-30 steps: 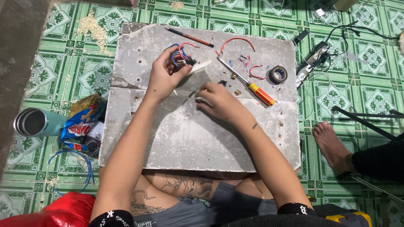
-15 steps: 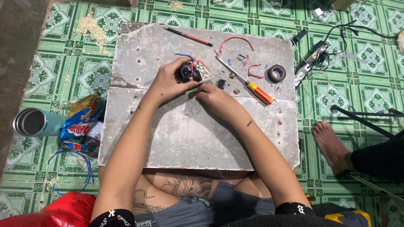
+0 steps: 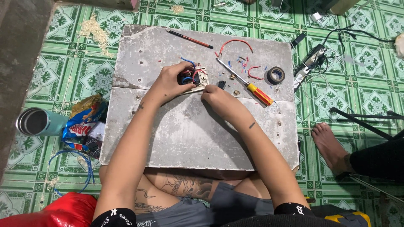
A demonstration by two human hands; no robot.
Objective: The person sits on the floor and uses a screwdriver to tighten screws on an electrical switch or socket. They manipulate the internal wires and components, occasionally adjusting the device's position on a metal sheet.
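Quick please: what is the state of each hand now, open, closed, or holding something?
Left hand: closed around the small wired switch part, holding it on the grey board.
Right hand: fingers curled beside that part; any grip cannot be told.

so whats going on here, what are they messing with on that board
A person sits on the green tiled floor with a grey board across their lap. The left hand grips a small electrical part with red and blue wires, and the right hand works at its edge. A screwdriver with an orange and yellow handle, a roll of black tape, a red pencil and bits of cut red wire lie on the board. Someone else's bare foot rests nearby.
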